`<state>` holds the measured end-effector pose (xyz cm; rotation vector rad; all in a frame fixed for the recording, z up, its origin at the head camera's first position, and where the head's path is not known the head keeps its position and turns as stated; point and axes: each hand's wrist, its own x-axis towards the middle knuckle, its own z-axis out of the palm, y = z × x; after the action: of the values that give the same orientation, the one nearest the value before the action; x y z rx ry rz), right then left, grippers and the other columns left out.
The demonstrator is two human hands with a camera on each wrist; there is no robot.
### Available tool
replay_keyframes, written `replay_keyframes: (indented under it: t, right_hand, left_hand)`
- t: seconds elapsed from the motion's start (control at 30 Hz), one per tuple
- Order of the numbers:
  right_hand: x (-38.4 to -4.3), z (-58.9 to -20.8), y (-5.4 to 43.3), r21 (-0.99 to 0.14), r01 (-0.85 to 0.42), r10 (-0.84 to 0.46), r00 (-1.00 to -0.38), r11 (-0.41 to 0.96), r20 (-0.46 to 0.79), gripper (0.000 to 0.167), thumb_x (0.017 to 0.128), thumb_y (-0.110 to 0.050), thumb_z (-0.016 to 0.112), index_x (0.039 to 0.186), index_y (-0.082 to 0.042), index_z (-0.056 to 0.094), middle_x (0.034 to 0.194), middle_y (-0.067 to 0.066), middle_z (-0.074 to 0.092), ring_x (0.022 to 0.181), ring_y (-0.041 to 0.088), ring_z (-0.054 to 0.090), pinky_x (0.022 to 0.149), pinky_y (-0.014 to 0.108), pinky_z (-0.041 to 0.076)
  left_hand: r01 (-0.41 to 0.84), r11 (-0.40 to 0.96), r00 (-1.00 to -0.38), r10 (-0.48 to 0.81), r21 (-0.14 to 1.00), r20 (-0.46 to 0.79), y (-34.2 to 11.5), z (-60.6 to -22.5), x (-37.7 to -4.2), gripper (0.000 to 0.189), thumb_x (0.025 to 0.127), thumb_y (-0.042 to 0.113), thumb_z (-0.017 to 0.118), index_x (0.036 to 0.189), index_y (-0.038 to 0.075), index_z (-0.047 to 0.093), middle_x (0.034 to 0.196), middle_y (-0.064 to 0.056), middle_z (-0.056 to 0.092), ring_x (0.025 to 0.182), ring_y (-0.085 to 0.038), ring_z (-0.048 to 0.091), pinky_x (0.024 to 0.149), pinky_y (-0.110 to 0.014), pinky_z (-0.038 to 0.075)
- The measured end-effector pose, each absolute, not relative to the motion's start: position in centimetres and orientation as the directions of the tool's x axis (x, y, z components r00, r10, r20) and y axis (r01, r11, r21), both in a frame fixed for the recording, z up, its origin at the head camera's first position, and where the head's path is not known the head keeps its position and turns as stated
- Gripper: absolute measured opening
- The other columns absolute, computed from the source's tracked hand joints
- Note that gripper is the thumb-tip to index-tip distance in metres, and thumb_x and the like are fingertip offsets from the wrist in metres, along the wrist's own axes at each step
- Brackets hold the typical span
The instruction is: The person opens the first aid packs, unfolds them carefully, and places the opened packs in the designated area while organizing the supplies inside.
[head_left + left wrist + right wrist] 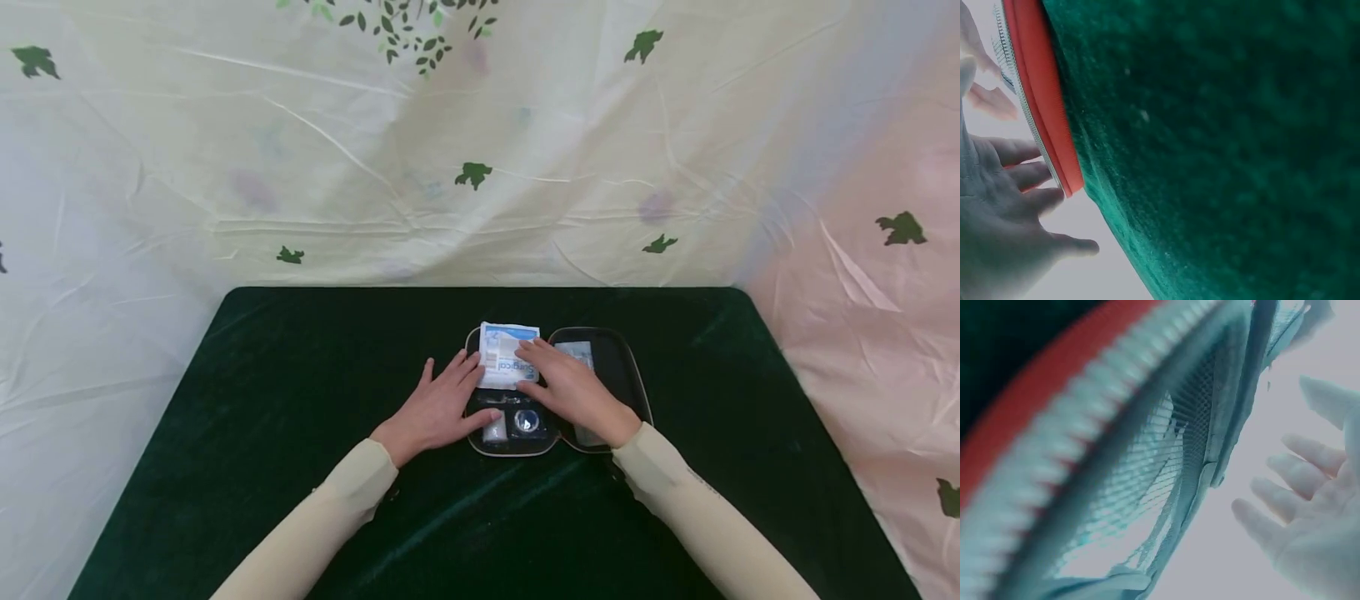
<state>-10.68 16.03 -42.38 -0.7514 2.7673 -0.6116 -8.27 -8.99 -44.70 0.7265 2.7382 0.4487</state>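
Note:
A zip case (621, 367) lies unfolded on the dark green cloth; its outer side is red (1041, 94) in the left wrist view. Across the upper part of its left half sits a white and blue packet (495, 354) printed "Surgical". My left hand (438, 410) has its fingers spread over the case's left edge, fingertips by the packet and thumb above the lower pockets. From the other side my right hand (573, 387) reaches over the hinge, straight fingers on the packet's right part. Whether its fingertips press is hidden.
In the lower left half, a white item (495, 427) and a round roll (527, 421) lie in clear pockets. A pale blue packet (576, 352) is in the right half, behind mesh (1147, 481). Green cloth (337, 358) surrounds the case; a leaf-print curtain (525, 217) hangs behind.

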Motion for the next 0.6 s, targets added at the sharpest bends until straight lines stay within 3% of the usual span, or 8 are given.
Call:
replay_keyframes:
  t: [0.23,0.6]
  right_hand:
    - [-11.7,-42.9,15.2,-0.424,-0.442,-0.543,-0.826,0.79,-0.152,0.062,0.101,-0.037,0.068,0.153,-0.008,0.05,0.164,0.015,0.037,0.153,0.036,0.03,0.12,0.059,0.029]
    - [-12.0,-43.3,14.8,-0.383,-0.484,-0.581,-0.79,0.786,-0.194,0.068,0.097,-0.031,0.075,0.154,-0.006,0.048,0.165,0.019,0.033,0.153,0.04,0.028,0.12,0.061,0.027]
  left_hand:
    - [0.423,0.812,-0.83,0.526,0.403,-0.188,-8.9,-44.9,-8.4,0.087,0.099,0.076,0.034,0.162,0.017,0.037,0.17,-0.004,0.027,0.159,-0.027,0.01,0.122,-0.067,0.008]
    - [0.41,0.802,-0.829,0.526,0.434,-0.19,-9.2,-45.1,-8.6,0.088,0.099,0.078,0.031,0.161,0.018,0.038,0.17,-0.002,0.028,0.159,-0.026,0.008,0.122,-0.066,0.007]
